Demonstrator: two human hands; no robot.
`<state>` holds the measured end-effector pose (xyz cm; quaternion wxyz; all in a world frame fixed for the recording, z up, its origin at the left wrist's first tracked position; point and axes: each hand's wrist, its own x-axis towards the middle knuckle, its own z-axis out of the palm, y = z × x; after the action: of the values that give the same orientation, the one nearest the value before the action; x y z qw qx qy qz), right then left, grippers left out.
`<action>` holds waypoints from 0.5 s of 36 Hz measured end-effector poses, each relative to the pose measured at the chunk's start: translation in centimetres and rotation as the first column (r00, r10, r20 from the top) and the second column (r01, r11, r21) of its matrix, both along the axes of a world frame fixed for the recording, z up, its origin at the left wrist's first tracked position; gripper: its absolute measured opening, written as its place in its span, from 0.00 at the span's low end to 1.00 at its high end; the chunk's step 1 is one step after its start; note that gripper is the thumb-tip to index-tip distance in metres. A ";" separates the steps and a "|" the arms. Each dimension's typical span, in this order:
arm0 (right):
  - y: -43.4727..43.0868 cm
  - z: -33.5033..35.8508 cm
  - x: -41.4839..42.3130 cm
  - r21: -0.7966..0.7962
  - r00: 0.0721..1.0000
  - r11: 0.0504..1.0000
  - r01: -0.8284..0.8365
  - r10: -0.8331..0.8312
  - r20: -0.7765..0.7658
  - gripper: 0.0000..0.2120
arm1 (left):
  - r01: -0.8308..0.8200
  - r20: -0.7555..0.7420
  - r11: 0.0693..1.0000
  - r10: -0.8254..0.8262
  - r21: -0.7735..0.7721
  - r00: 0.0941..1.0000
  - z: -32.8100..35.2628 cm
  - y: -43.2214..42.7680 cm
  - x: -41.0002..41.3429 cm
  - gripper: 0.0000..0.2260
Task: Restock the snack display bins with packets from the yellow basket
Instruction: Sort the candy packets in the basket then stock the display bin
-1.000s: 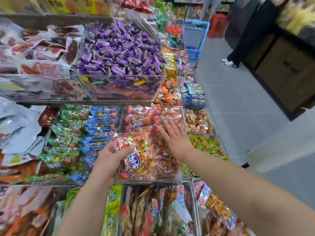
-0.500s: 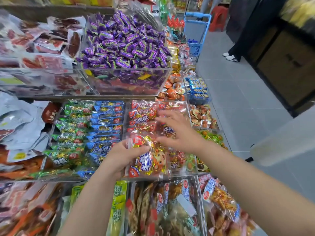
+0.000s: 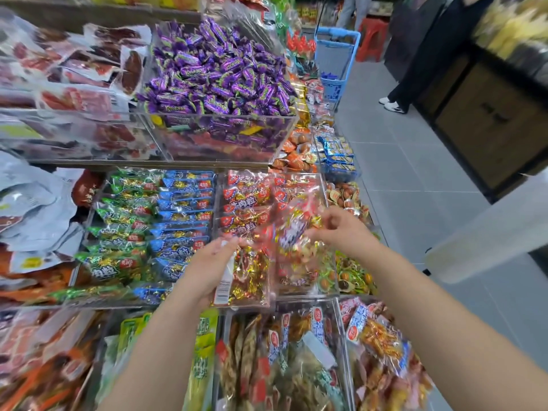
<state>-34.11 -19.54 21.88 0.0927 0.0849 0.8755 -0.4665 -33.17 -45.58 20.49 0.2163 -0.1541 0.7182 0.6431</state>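
The left hand (image 3: 207, 268) is low at the middle of the display, its fingers curled round a stack (image 3: 252, 277) of clear packets with gold and red contents; a white barcode label faces up beside the thumb. The right hand (image 3: 344, 232) is just beside it, further right and higher, and its thumb and fingers pinch 1 packet (image 3: 296, 229), blurred, by its right edge. That packet is held tilted over the clear bin (image 3: 308, 295) of red-labelled packets, above the ones already lying there.

Left of that bin lie rows of green packets (image 3: 118, 221) and blue packets (image 3: 184, 215). On the shelf above, a clear box (image 3: 225, 137) is heaped with purple sweets (image 3: 219, 72). Further down the aisle a blue basket (image 3: 335, 60) stands on the floor, and a person's dark-clothed legs (image 3: 415, 69) are near it.
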 end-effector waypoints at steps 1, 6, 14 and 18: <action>0.2 -0.4 -0.2 -0.019 0.995 0.995 0.096 -0.096 -0.024 0.19 | -0.037 0.023 0.999 0.036 0.015 0.999 0.2 -0.2 0.0 0.28; -1.6 -2.9 -1.3 0.137 0.955 0.947 0.291 -0.278 -0.105 0.15 | -0.155 0.055 0.983 0.150 0.100 0.987 0.9 -0.3 -0.1 0.26; -5.2 -6.4 -0.7 0.647 0.959 0.716 0.263 -0.265 -0.097 0.35 | -0.151 0.055 0.983 0.146 0.108 0.988 1.2 -1.0 0.7 0.10; -5.3 -6.6 -0.2 0.683 0.965 0.692 0.235 -0.079 -0.252 0.51 | -0.155 0.081 0.983 0.147 0.098 0.986 1.2 -1.5 0.9 0.13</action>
<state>-34.31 -24.89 15.30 -0.0769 0.1410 0.9811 -0.1076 -32.31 -47.10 21.69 0.2008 -0.2203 0.6617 0.6880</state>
